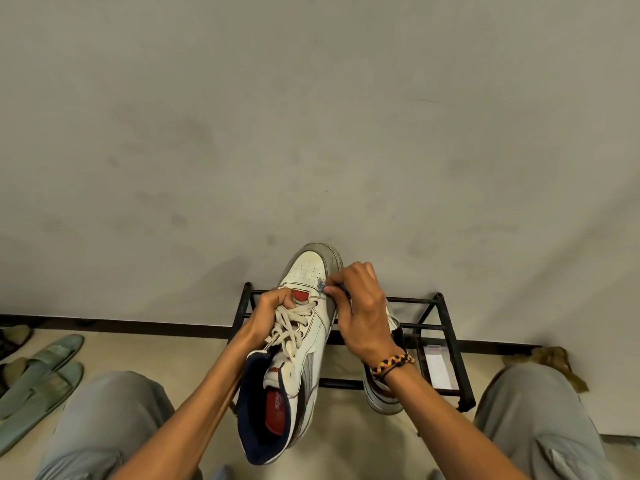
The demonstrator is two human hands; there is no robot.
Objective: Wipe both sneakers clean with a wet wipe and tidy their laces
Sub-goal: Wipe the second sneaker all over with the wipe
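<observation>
Green slippers [38,372] lie on the floor, well left of the metal shoe rack [446,344]. Above the rack's left half, the left hand [268,311] grips the white sneaker [298,341] at its laces [289,327], while the right hand [363,313] pinches a small blue-grey wad, probably the wet wipe [322,285], against the toe's right side. The sneaker's long axis runs away from the person, toe toward the wall. Short strokes and a firm hold should lift the grime best. A second sneaker [382,393] rests on the rack.
</observation>
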